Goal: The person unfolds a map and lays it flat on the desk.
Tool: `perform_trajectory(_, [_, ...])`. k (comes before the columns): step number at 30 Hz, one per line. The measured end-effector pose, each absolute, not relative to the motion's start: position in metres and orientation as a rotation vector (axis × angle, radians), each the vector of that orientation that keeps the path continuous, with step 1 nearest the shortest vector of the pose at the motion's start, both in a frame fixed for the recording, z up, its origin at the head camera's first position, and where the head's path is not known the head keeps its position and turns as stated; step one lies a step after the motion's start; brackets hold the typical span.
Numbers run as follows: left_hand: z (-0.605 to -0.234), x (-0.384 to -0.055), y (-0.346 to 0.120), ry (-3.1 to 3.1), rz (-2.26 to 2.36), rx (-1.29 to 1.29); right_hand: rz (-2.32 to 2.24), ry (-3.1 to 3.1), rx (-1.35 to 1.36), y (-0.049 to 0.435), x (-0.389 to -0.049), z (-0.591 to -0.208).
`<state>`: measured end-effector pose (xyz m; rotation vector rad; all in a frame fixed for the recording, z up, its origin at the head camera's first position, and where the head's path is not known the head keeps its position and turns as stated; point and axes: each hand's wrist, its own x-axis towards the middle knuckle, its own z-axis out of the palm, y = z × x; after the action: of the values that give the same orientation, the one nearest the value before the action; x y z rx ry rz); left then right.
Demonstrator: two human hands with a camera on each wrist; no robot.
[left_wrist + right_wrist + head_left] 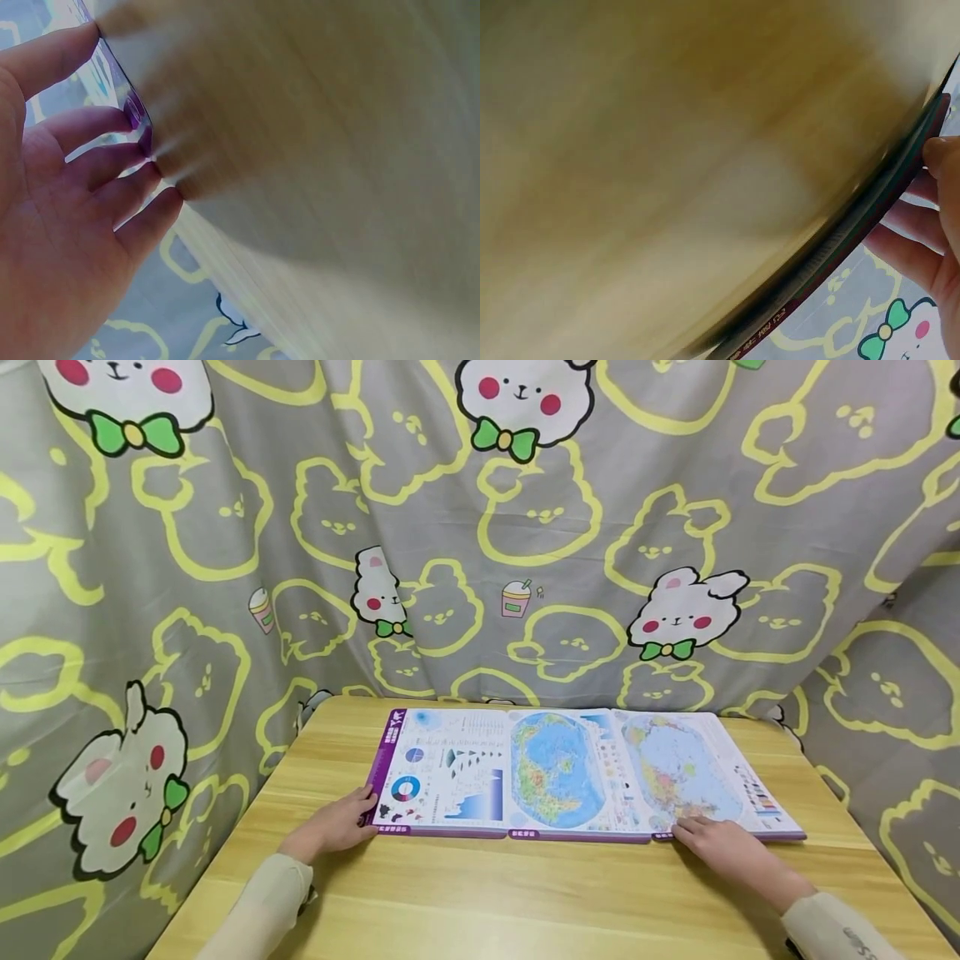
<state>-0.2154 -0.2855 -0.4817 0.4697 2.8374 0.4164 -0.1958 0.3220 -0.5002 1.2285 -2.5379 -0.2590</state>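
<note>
A folded-out map chart lies flat on a wooden table, with two world-map panels and a left panel of diagrams bordered in purple. My left hand is at its near left corner. In the left wrist view the fingers extend against the purple corner, and the thumb touches the edge. On the rightmost map panel rests my right hand, fingers extended over the near edge. The right wrist view shows the thumb against the layered edge of the chart; part of this hand is out of frame.
The wooden tabletop extends in front of the chart and to both sides. A grey curtain with cartoon rabbits hangs right behind the table's far edge and wraps round the left and right sides.
</note>
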Motion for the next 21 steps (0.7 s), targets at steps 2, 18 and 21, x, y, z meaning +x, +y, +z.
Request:
perform_trajectory(2, [-0.4815,-0.2161,-0.2868,2.835,0.413,0.458,-0.273,-2.546,1.231,0.3211,-0.196,-0.5009])
perform_trajectory(18, [-0.4824,-0.22,-0.2883,2.808,0.42,0.416,-0.153,-2.522,1.279,0.3233,-0.2011,-0.5033])
perform_trajectory(21, [-0.4824,-0.2197,-0.2878,2.804,0.423,0.413,-0.148,-2.57,1.251,0.3211,-0.1996,-0.501])
